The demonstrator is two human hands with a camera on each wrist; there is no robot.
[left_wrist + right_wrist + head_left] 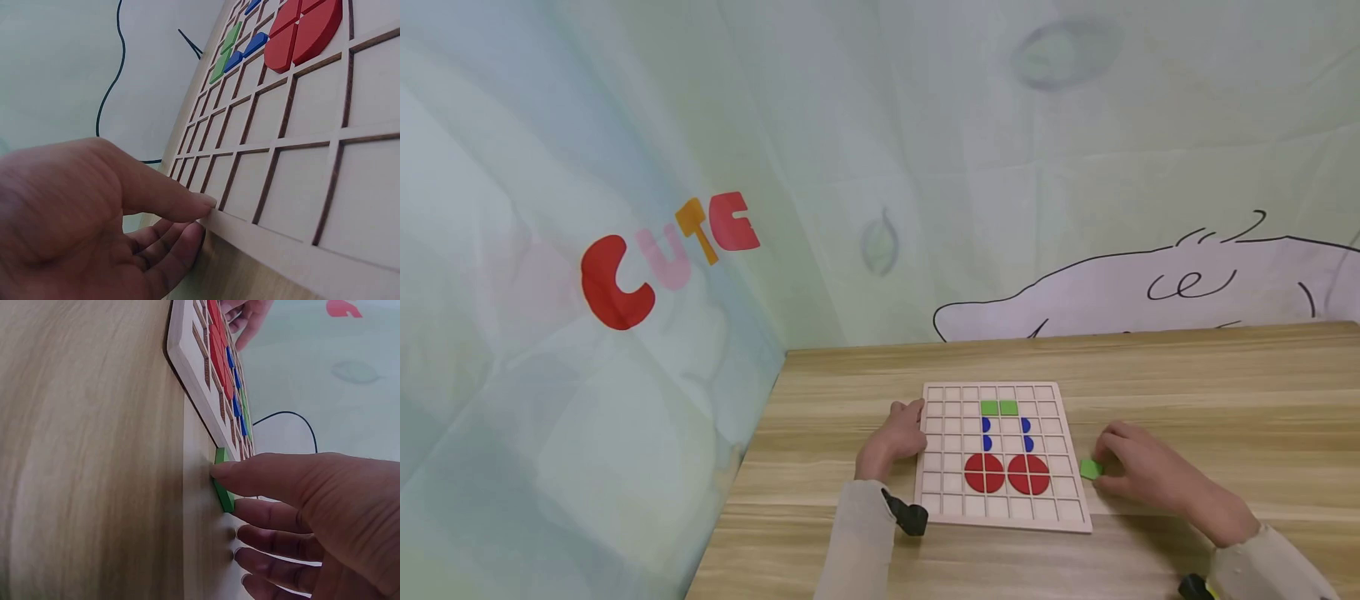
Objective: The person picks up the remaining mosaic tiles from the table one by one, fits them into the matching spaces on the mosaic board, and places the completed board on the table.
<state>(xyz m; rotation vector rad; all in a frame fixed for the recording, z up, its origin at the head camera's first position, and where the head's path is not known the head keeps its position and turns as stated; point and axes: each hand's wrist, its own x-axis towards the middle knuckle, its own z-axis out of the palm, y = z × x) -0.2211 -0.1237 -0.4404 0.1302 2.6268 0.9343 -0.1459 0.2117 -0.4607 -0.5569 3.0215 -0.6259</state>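
Note:
A pale wooden grid board [951, 504] lies on the table, its cells outlined by raised ribs. Set in it are two green squares [999, 408], several blue half-round pieces [1027, 434] and two red circles [1028, 475] made of quarter pieces. My left hand [892, 442] grips the board's left edge; in the left wrist view the thumb [187, 205] lies on the rim and the fingers curl beneath it. Just off the board's right edge, my right hand [1157, 475] pinches a green square tile [223, 490] between thumb and forefinger, close above the tabletop.
The wood-grain table [820, 417] meets a printed cloth backdrop [850, 167] at its back and left. Colored letters [617, 283] decorate the left cloth. A black wrist strap piece [910, 515] overhangs the board's lower left corner.

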